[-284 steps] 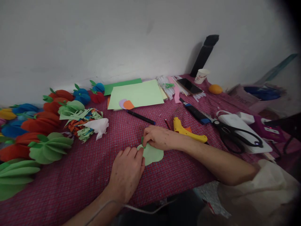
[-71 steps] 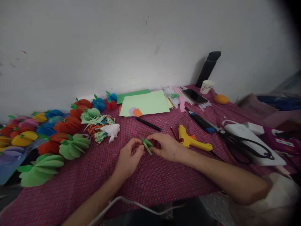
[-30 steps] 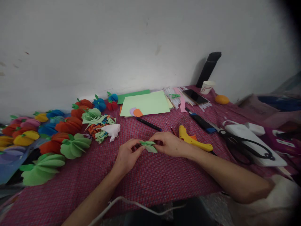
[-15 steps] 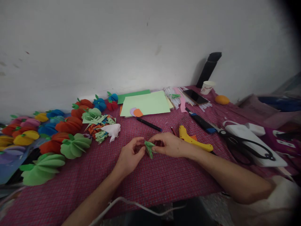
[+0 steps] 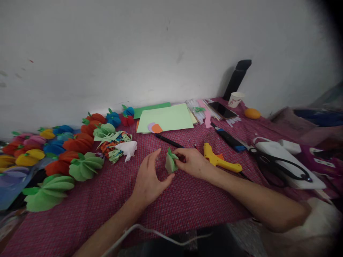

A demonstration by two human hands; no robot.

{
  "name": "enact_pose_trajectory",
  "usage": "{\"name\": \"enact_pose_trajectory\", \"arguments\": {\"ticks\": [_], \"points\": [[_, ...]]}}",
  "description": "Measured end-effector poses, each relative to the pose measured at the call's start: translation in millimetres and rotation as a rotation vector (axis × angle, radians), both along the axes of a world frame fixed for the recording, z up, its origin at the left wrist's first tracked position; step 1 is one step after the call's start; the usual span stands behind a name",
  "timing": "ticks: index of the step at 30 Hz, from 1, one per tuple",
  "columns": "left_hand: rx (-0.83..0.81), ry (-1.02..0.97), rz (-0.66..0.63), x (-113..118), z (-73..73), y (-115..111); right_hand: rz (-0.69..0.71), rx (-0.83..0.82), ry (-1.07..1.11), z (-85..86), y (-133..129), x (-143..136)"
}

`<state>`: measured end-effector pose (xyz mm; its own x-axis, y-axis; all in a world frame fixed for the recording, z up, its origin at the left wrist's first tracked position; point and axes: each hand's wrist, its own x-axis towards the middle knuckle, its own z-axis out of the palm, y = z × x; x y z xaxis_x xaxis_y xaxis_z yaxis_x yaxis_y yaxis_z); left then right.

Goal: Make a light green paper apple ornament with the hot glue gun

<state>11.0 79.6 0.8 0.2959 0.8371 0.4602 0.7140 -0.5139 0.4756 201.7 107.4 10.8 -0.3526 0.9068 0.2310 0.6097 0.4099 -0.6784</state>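
Observation:
My right hand (image 5: 191, 162) pinches a small green folded-paper piece (image 5: 170, 162) with a darker green leaf at its top. It is held upright above the checked tablecloth, its pale layers facing left. My left hand (image 5: 151, 178) is open beside it, thumb and fingers apart, the thumb tip close to the paper's lower edge. A yellow glue gun (image 5: 222, 162) lies just right of my right hand. Behind my hands a dark pen (image 5: 168, 140) rests on the cloth.
Many coloured paper pumpkins (image 5: 85, 166) crowd the left side, near paper scraps (image 5: 115, 144). Pale green sheets (image 5: 168, 117) lie at the back. To the right are a utility knife (image 5: 230, 139), scissors (image 5: 278, 164), a phone (image 5: 222, 110), a paper cup (image 5: 235, 99) and an orange fruit (image 5: 252, 113).
My left hand has let go of the green paper piece and spread its fingers. The piece has turned in my right hand, showing more of its pale layers.

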Motion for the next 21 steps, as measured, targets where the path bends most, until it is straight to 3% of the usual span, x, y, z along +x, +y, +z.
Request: {"name": "enact_pose_trajectory", "arguments": {"ticks": [3, 5, 7, 21], "points": [[0.252, 0.093, -0.116, 1, -0.2, -6, -0.057, 0.028, -0.032, -0.4, 0, 0], [0.291, 0.207, -0.278, 2, -1.2, -10, -0.084, 0.046, -0.040, 0.3, 0, -1], [0.269, 0.274, -0.321, 5, -2.9, -12, -0.095, 0.056, -0.035, 1.0, -1, -2], [0.194, 0.219, 0.033, 2, -4.9, -4, -0.139, 0.021, 0.004, 1.0, -1, -2]]}}
